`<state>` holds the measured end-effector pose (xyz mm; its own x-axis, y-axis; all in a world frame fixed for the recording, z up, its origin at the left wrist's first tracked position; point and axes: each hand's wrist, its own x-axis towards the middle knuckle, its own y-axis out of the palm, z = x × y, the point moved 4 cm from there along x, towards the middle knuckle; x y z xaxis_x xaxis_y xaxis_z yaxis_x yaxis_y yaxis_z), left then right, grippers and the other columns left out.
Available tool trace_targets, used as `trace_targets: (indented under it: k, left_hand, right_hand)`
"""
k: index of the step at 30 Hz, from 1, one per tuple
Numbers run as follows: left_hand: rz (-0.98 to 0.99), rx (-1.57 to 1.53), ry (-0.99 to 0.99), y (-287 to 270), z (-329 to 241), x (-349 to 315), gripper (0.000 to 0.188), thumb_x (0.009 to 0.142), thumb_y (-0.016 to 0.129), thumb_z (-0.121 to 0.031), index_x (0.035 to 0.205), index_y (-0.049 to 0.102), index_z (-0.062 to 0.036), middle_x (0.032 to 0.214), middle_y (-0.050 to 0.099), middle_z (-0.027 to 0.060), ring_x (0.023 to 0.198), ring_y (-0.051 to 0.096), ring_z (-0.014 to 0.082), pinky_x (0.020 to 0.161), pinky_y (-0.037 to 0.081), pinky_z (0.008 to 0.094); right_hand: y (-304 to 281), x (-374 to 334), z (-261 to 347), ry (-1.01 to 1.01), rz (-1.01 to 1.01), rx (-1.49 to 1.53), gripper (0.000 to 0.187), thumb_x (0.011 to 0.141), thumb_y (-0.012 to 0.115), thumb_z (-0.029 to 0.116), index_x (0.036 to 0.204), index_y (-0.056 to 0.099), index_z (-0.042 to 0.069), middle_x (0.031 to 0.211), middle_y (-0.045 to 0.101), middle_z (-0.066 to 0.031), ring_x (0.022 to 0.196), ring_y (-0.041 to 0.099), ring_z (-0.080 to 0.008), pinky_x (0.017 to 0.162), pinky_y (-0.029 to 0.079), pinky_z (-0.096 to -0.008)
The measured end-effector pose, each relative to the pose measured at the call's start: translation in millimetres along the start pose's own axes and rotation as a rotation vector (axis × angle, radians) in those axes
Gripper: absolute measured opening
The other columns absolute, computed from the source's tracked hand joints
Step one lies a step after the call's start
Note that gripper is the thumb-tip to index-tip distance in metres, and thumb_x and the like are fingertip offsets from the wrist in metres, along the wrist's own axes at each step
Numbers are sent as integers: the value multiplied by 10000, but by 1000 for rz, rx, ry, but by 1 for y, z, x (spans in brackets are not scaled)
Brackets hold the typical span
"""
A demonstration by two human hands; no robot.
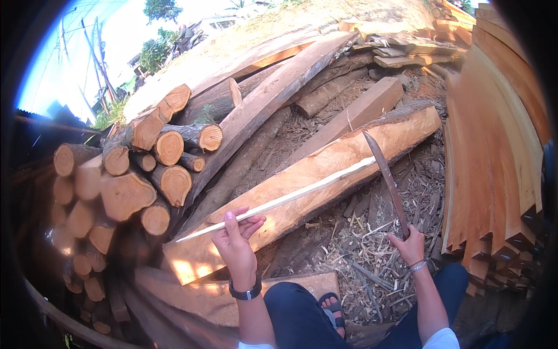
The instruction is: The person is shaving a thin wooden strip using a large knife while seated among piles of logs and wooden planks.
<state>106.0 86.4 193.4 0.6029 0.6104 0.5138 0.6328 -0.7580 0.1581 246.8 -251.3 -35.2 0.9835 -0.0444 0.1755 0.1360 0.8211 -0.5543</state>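
A long, thin, pale wooden stick slants up to the right above a thick sawn timber. My left hand grips it near its lower left end, with the thumb on top and the fingers curled at its side. In my right hand is a machete, its dark blade pointing up and away. The blade's upper part crosses in front of the timber, close to the stick's far end. Most of the machete's handle is hidden inside my fist.
Cut logs are stacked on the left, and sawn planks stand in rows on the right. Wood shavings litter the ground before me. A long beam and more timber lie behind. A flat slab rests by my knees.
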Motion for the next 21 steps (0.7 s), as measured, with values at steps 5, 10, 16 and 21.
trace_targets:
  k: [5,10,16,21]
  left_hand:
    - [10,-111,-64,20,34,-13,402,1034,435,-284,1091,582,85,913,671,201,882,701,277,830,590,328]
    - [-12,-225,-264,33,74,-24,372,1048,379,-233,1130,526,99,1005,639,212,999,664,278,916,552,340]
    - [-14,-153,-272,33,93,-25,413,1049,372,-272,1082,542,104,928,658,224,935,685,309,874,568,360]
    - [85,-108,-210,44,70,-35,423,1052,322,-256,1067,541,105,877,660,236,872,697,319,816,586,367]
  right_hand:
    - [18,2,-18,-93,36,165,471,754,781,385,691,548,-19,528,497,-72,476,461,-166,475,362,-357]
    - [34,-13,3,-113,212,187,469,801,738,393,693,582,-37,507,469,-78,486,436,-159,480,348,-356]
    - [69,-23,2,-176,318,241,521,837,703,423,694,588,-65,516,477,-95,492,425,-162,486,345,-365]
    - [83,-21,2,-49,310,431,498,858,690,406,676,581,-45,509,477,-50,494,418,-116,473,331,-341]
